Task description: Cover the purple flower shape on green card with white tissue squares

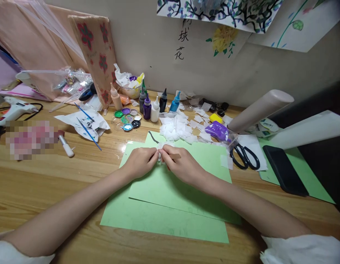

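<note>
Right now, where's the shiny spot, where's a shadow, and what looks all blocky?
In the head view, glare shines on the wooden table beside the green sheets' far left corner; in the head view, a soft shadow lies on the upper green sheet below the right hand; in the head view, a pinkish patch at left is pixelated.

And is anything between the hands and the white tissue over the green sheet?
Nothing visible is: the left hand and right hand meet at the white tissue; the white paper pile lies beyond them.
</note>
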The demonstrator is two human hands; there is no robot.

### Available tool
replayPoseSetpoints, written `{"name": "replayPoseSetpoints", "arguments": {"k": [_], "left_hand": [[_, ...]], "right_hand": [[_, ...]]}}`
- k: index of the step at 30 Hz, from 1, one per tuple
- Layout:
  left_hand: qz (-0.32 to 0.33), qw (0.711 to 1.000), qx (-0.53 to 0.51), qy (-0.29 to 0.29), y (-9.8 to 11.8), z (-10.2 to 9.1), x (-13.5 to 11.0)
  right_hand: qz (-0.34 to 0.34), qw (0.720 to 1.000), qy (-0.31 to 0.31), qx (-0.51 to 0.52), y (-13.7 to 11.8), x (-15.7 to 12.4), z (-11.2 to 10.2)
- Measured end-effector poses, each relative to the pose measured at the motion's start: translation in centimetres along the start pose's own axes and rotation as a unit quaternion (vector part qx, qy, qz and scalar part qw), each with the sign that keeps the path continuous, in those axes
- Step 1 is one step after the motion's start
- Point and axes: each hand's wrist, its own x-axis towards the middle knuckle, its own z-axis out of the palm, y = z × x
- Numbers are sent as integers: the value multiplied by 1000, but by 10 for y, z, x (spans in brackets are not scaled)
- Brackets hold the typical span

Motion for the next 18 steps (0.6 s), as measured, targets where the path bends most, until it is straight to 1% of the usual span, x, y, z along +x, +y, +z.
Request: {"name": "replayPoseSetpoints", "arguments": {"k": [3,6,7,8,10,14,18], "left_hand": [[3,1000,11,9,1,0,0],[6,1000,16,17,1,1,1],[6,1000,17,18,1,1,1],[6,1000,18,19,1,1,1],[4,1000,21,17,1,1,0],[0,1000,23,7,1,1,0],[3,1000,20,2,1,1,0]], "right_hand": [[-89,994,52,36,10,-18,0],[-167,971,156,69,29,-37,7],[-194,962,181,70,35,-41,10],[-216,956,189,62,40,-43,14],[-228,954,185,50,48,-43,19],[-213,963,154,51,51,-37,24],[-196,961,171,89,52,-34,25]]}}
